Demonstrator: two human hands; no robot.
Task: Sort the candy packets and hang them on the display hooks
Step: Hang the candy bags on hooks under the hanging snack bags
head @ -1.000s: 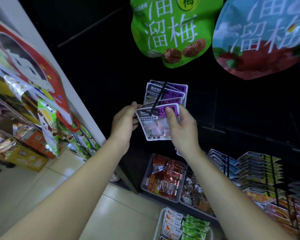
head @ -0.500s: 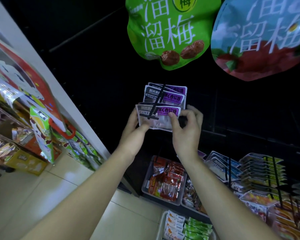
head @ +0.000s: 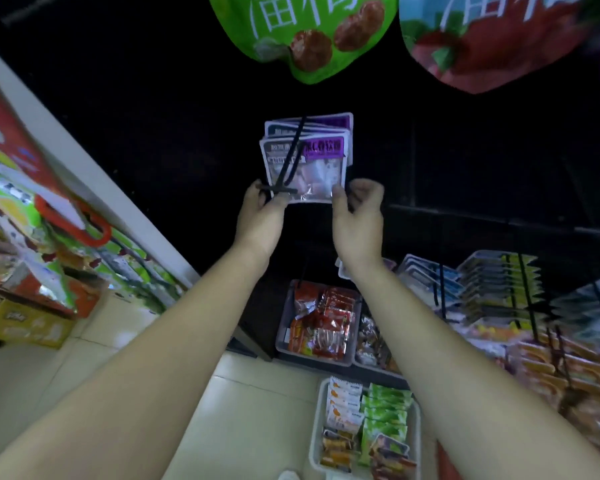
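Several purple-and-white candy packets (head: 317,174) hang in a stack on a black display hook (head: 289,159) against the dark back panel. My left hand (head: 260,220) holds the front packet's lower left corner, just behind the hook's end bar. My right hand (head: 357,223) pinches that packet's lower right corner between thumb and curled fingers. The front packet hangs flat and upright on the hook.
Two large bags, one green (head: 309,36) and one red and blue (head: 482,46), hang overhead. At lower right, more hooks carry packets (head: 492,282). A grey bin (head: 284,327) of red snacks sits below, and a white basket (head: 315,427) of packets stands on the floor. Shelving runs along the left.
The front packet slid back along the hook and now hangs flat with the stack. Both hands dropped from its top edge to its bottom corners.
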